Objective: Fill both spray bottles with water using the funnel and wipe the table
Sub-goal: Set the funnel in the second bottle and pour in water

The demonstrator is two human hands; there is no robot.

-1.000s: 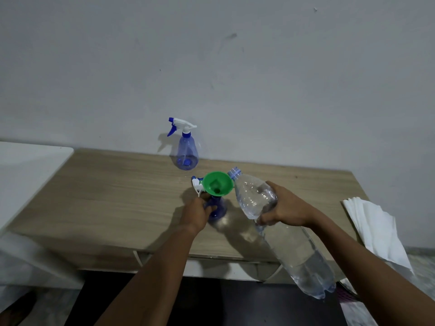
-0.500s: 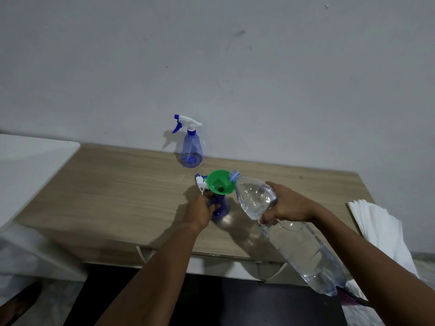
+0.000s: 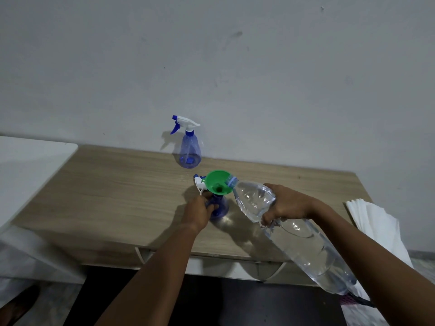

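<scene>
On the table (image 3: 106, 196), left hand (image 3: 197, 214) grips the light spray bottle (image 3: 222, 208) under the funnel (image 3: 216, 182); right hand (image 3: 287, 205) wraps the water bottle (image 3: 306, 245), probably heavy and squashy, near its shoulder.

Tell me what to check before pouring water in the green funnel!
1. Green plastic funnel sits in the near blue spray bottle's neck: ok.
2. Left hand grips that spray bottle: ok.
3. Right hand holds the big clear plastic water bottle tilted, mouth over the funnel's rim: ok.
4. How full the spray bottle is: cannot tell.
5. White paper towels lie at the wooden table's right end for wiping: ok.
</scene>
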